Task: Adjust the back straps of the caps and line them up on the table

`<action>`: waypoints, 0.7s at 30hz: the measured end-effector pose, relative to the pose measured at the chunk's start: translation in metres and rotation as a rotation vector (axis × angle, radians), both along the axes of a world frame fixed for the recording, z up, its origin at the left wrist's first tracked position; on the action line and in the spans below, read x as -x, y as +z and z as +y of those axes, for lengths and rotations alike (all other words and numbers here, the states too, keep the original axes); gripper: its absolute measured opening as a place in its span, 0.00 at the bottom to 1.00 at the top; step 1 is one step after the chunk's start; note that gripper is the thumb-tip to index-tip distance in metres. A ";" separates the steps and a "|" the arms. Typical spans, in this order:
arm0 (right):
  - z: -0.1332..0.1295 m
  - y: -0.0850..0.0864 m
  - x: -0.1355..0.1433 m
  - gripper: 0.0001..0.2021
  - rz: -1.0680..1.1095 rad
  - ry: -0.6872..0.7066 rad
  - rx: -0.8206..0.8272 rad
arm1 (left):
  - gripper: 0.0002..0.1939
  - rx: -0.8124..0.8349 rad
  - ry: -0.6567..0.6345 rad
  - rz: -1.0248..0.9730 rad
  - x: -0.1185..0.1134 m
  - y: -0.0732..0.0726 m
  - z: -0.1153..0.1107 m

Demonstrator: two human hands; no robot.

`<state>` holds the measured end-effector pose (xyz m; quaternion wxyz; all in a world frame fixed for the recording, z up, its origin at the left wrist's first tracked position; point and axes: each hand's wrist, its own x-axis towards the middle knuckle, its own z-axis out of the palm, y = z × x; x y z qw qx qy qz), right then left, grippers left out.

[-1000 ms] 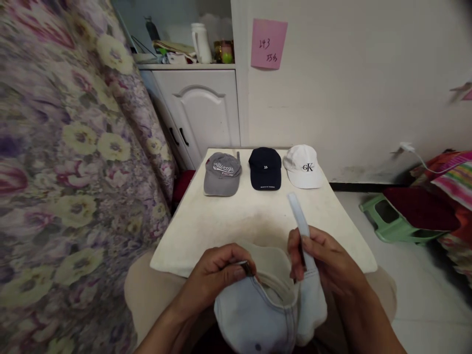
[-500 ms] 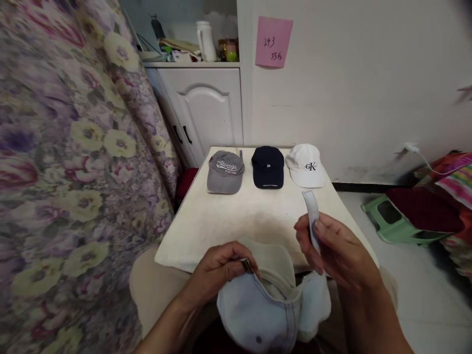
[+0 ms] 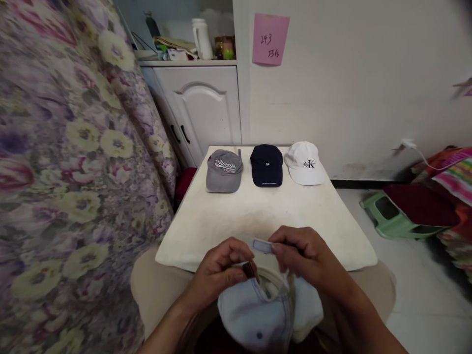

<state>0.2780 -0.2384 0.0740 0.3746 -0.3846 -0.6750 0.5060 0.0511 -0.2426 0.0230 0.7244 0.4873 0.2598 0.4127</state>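
A light blue cap (image 3: 254, 309) is held over my lap at the table's near edge, its back opening facing up. My left hand (image 3: 224, 268) pinches the cap's edge beside a dark metal buckle (image 3: 248, 269). Between the thumb and fingers of my right hand (image 3: 306, 253) is the cap's strap (image 3: 262, 246), its free end pointing left towards the buckle, a small gap apart. Along the table's far side lie a grey cap (image 3: 224, 171), a navy cap (image 3: 267, 165) and a white cap (image 3: 304, 163), brims towards me.
The caps rest on a cream-covered table (image 3: 206, 221). A floral curtain (image 3: 81, 177) hangs at the left, and a white cabinet (image 3: 202, 108) stands behind. At the right is a green stool (image 3: 391, 216) with a dark red cover.
My right hand has moved left with the strap, which has swung from upright to nearly level and now lies close to the buckle. My left hand has barely moved.
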 end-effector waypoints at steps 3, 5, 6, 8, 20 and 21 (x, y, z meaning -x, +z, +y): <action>0.000 -0.001 0.002 0.11 -0.001 0.009 -0.025 | 0.18 0.017 -0.007 0.054 0.001 0.002 -0.002; 0.000 -0.002 0.004 0.10 0.026 0.033 0.010 | 0.20 0.006 -0.006 0.077 0.002 0.004 -0.003; 0.001 -0.003 0.005 0.09 0.046 0.043 0.041 | 0.20 -0.004 0.006 0.087 0.003 0.004 -0.003; 0.001 -0.006 0.007 0.09 0.081 0.056 0.103 | 0.17 -0.025 0.049 0.101 0.003 0.005 -0.004; 0.003 -0.014 0.011 0.12 0.081 0.099 0.139 | 0.14 -0.036 0.143 0.085 0.005 0.001 -0.005; 0.003 -0.014 0.011 0.12 0.079 0.099 0.138 | 0.14 -0.037 0.141 0.096 0.005 0.001 -0.005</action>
